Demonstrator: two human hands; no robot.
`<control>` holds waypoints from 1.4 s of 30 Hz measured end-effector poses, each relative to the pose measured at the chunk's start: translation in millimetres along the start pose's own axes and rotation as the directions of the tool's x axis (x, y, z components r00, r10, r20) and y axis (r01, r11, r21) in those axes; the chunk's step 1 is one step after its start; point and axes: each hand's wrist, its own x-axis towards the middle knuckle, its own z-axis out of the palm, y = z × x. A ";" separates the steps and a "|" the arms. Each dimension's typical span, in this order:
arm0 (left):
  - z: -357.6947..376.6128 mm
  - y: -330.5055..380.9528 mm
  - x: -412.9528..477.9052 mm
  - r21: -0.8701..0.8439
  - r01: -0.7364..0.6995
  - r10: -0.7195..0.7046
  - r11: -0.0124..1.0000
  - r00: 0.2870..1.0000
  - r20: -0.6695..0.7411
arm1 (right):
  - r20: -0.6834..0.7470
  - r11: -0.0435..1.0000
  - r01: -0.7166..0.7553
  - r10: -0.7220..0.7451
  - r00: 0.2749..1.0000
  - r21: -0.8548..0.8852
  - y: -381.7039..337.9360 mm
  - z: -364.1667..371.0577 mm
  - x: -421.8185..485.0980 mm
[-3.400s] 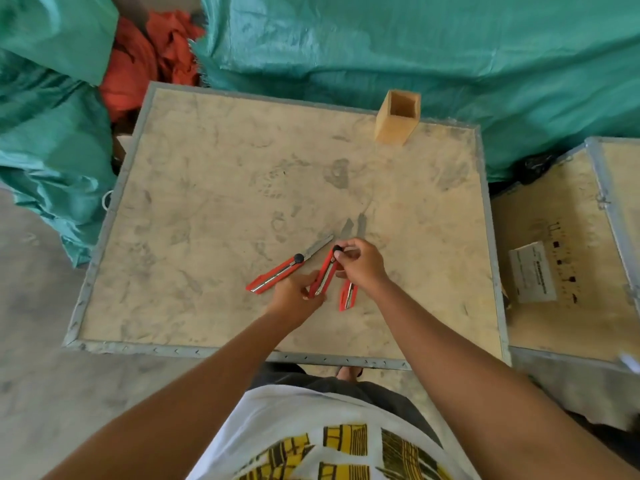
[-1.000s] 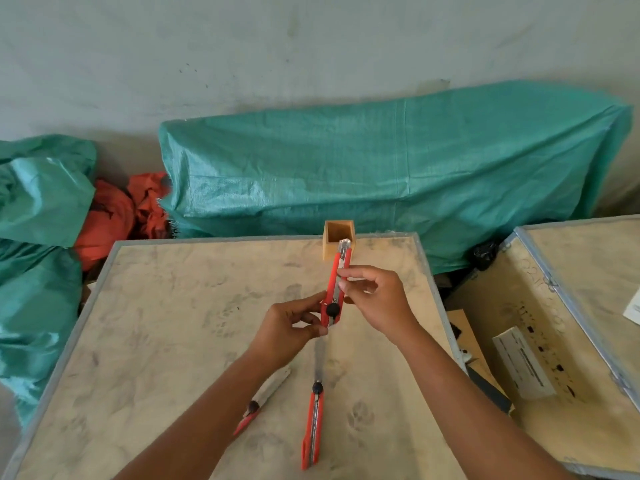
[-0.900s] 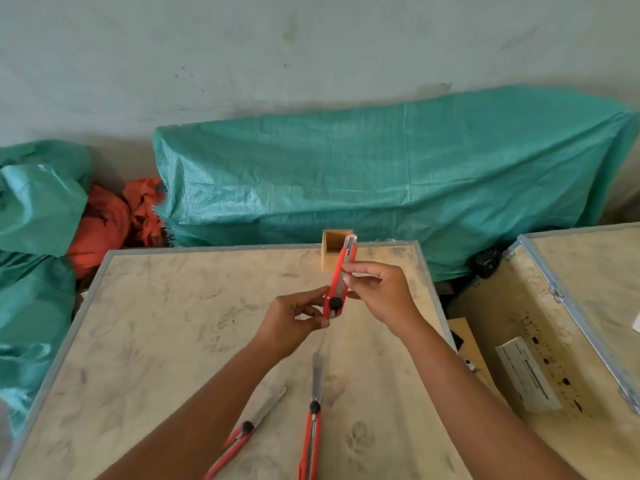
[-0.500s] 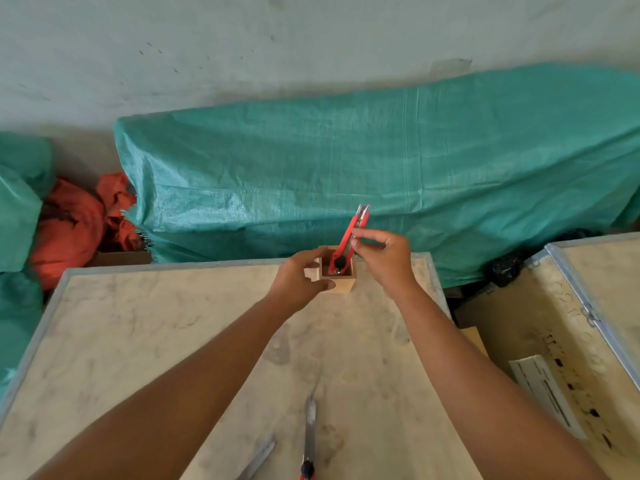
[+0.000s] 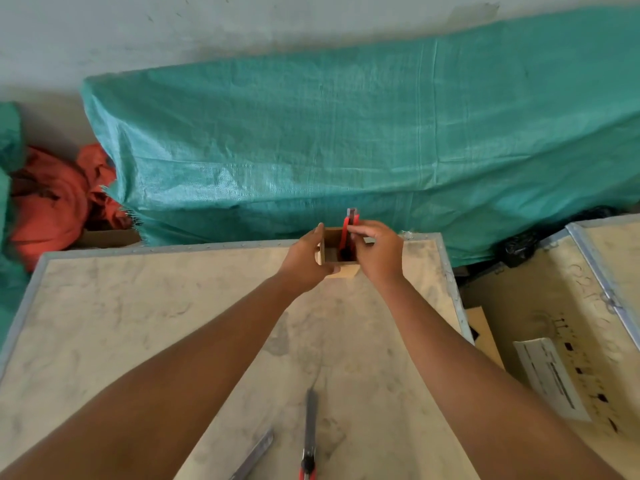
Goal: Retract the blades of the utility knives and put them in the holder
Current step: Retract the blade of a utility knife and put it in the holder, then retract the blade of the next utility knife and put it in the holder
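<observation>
as both hands flank it, knife enters holder.

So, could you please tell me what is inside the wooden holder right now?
One red utility knife stands in the wooden holder, top end sticking out, pinched by the right hand. The left hand steadies the holder. The knife's bottom end lies in shadow.

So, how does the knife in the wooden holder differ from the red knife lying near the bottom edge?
The knife in the holder stands upright inside the wooden holder, pinched by the right hand; the knife on the crate top lies flat and untouched. No long blade sticks out of the held one; the lying one shows a long extended blade. Both have red bodies.
</observation>
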 end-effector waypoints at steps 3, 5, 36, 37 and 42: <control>-1.6 5.2 -7.8 -0.036 -0.011 0.010 0.999 1.000 -0.017 | 0.010 1.000 -0.027 0.027 1.000 0.001 -0.5 -4.0 -6.3; -1.9 8.4 -15.5 -0.037 -0.032 0.031 0.999 0.999 -0.038 | 0.005 0.998 -0.061 0.061 0.998 0.016 -2.8 -7.7 -15.5; -32.1 -202.1 -385.0 0.105 0.298 -0.301 0.949 0.953 0.017 | 0.592 0.866 -0.476 0.468 0.656 -0.157 -115.8 66.0 -403.8; -29.0 -207.3 -390.1 0.109 0.297 -0.301 0.948 0.953 0.019 | 0.579 0.866 -0.465 0.478 0.660 -0.185 -114.9 70.9 -409.5; -18.2 -225.5 -407.4 0.259 0.199 -0.218 0.945 0.975 0.046 | 0.499 0.863 -0.448 0.501 0.707 -0.233 -118.6 87.7 -425.4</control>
